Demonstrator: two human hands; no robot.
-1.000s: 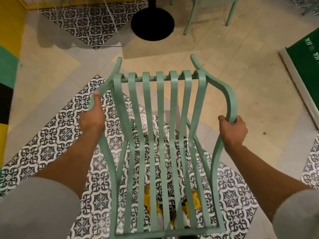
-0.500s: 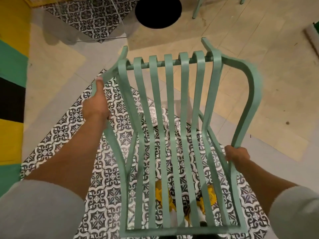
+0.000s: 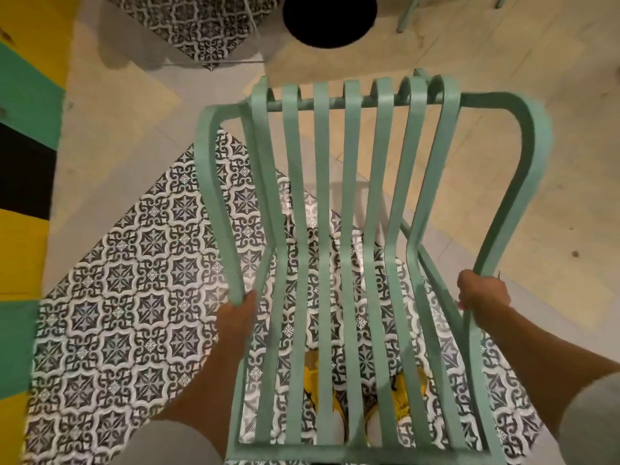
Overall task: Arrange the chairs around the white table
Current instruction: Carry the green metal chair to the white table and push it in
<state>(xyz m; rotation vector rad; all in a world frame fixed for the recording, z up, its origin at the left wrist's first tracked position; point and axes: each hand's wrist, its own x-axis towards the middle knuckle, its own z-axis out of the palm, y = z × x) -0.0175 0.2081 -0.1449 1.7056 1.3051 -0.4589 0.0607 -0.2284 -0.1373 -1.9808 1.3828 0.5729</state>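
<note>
Both sets of fingers are curled tight around the armrests of the mint-green slatted chair (image 3: 339,229): the left hand (image 3: 236,317) has slid back from the front of its armrest to the rear end, matching the right hand (image 3: 483,293). The chair hangs tipped over the patterned floor tiles (image 3: 127,313), apparently lifted, though its legs are hidden. It has swung nearer the black table base (image 3: 330,18) than a second ago, so placement looks close.

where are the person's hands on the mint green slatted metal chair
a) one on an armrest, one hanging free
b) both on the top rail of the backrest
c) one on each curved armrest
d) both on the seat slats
c: the left hand grips the lower end of the left curved armrest and the right hand grips the right one on the mint green slatted metal chair.
</note>
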